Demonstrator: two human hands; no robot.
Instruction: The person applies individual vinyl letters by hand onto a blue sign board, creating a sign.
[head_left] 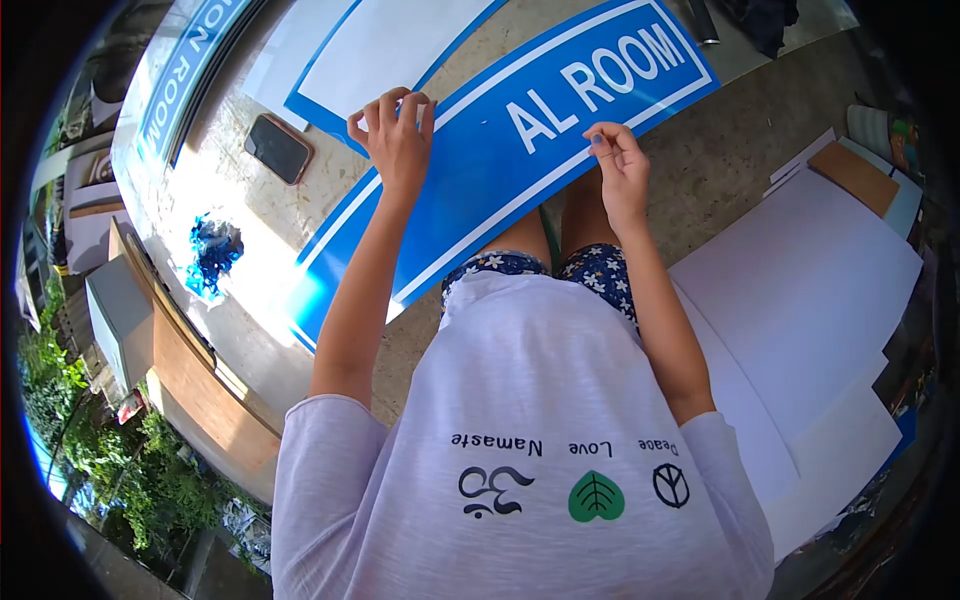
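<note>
Your blue sign (465, 190) lies aslant along the near edge of the table (325, 205), with 1 end towards the near left corner and the other towards the far right; its near border passes over your legs (575, 225). White letters on its right part read "AL ROOM", and a white line runs just inside the rim.

Your left hand (403, 150) is over the sign's far border, the fingers bent and spread apart; you can't tell from here whether the tips touch the surface. Your right hand (622, 180) is at the near border, below the letters. Its fingers are curled in, thumb close to the forefinger, and whether they pinch anything thin can't be told. A small dark blue spot shows at 1 fingertip.

Beyond your left hand, a white panel (385, 60) with a blue border lies towards the far edge. To the left of that hand is a phone (279, 149), screen up, and nearer the left edge sits a crumpled blue heap (213, 255) in bright light. A 2nd blue sign (190, 70), ending in "ROOM", runs along the far left edge. Off to your right are large white sheets (800, 290), with a brown piece (853, 178) on top at their far end.
</note>
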